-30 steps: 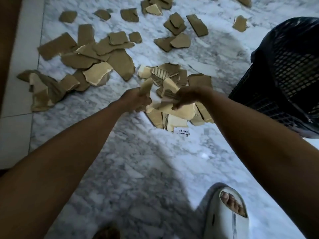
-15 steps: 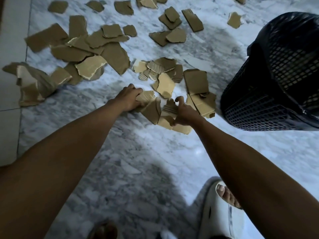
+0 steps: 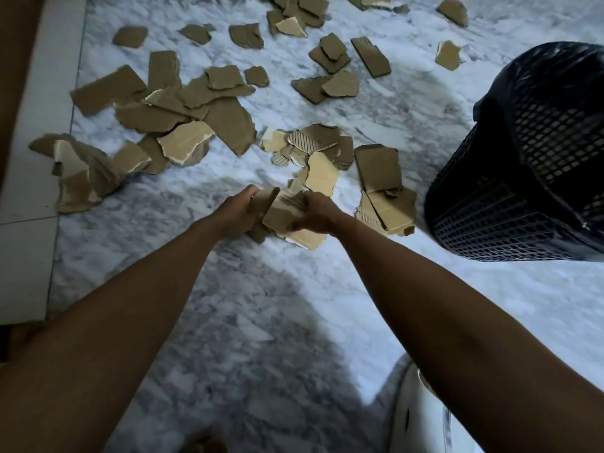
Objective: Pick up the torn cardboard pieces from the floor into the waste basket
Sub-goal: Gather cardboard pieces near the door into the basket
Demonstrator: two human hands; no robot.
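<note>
Hands, left (image 3: 237,212) and right (image 3: 315,214), clamped round cardboard stack (image 3: 284,217) beside waste basket (image 3: 523,178); scattered pieces (image 3: 196,103) remaining.

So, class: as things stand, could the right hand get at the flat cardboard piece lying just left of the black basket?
Probably not yet. The right hand is busy, gripping a bundle of cardboard pieces together with the left hand. The flat piece lies uncovered on the floor near the basket, with nothing blocking the way.
</note>
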